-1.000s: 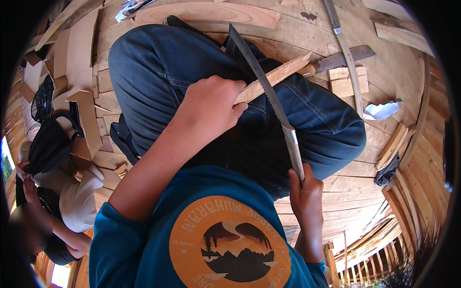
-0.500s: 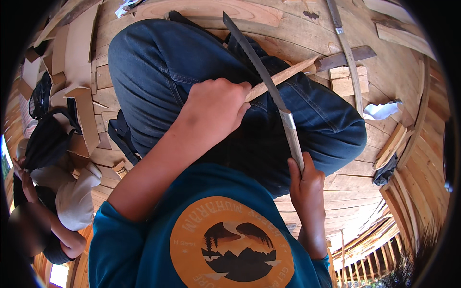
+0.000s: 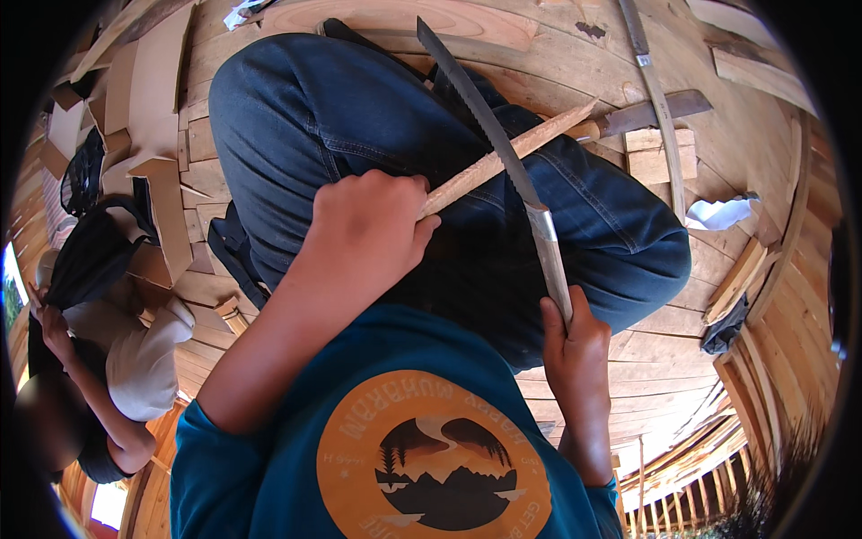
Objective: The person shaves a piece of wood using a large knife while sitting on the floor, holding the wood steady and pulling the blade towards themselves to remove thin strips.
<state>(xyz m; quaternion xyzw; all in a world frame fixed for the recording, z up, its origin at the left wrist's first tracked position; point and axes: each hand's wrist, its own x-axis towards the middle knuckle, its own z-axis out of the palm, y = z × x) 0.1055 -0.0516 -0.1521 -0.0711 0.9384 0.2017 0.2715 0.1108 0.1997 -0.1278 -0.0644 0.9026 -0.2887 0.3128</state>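
Note:
My left hand (image 3: 364,235) is closed around one end of a thin pale wooden stick (image 3: 512,154) that points up and to the right over my jeans-covered knees. My right hand (image 3: 575,346) grips the handle of a long dark knife (image 3: 489,130). Its blade runs up and to the left and crosses over the stick near its middle, touching it. I sit cross-legged on a wooden plank floor (image 3: 736,144), in a blue shirt with an orange round print.
Another person (image 3: 108,359) in light and dark clothes crouches at the left edge. Wooden boards and offcuts (image 3: 153,117) lie at the upper left. A second blade with a wooden handle (image 3: 642,115), small wood blocks (image 3: 663,153) and white paper (image 3: 718,214) lie right.
The stick and my left hand have shifted slightly up and to the right. The knife blade stays across the stick, moved a little along it.

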